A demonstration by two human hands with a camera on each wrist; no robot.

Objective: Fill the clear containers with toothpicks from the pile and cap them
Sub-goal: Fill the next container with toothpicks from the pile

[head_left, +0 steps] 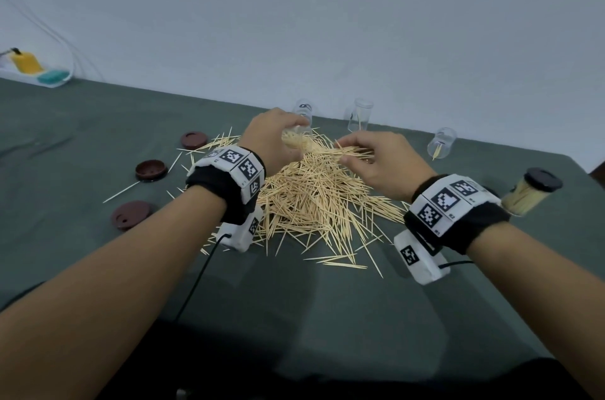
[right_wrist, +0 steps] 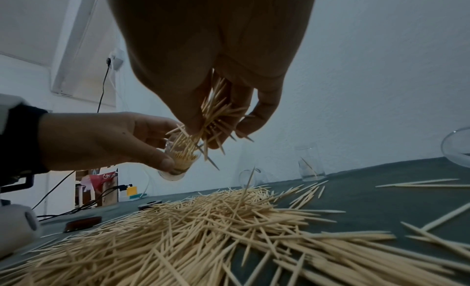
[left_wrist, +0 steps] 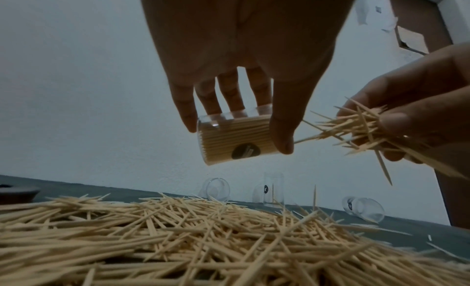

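A: One small clear plastic cylinder container [left_wrist: 230, 138], mid-frame in the left wrist view, lies nearly sideways, already packed with pale pointed wooden toothpicks; the left hand [left_wrist: 239, 55] curls fingers and thumb around it.

B: And the right hand [right_wrist: 211, 55]?

A: It pinches a splayed bundle of toothpicks [right_wrist: 216, 117] at the mouth. Better to align the tips first, then slide them in.

B: The loose pile [head_left: 314, 196] on the grey cloth [head_left: 98, 137] fills centre frame, with round brown lids [head_left: 151, 169] at the left.

Right hand [right_wrist: 216, 69] pinches toothpick bunch [right_wrist: 216, 119], tips at mouth of tilted clear container [right_wrist: 180, 159] gripped by left hand [right_wrist: 101, 139] at 9 o'clock. Toothpick pile [right_wrist: 203, 230] spread below on green cloth [right_wrist: 368, 195]; upright container [right_wrist: 311, 163] at 3 o'clock.
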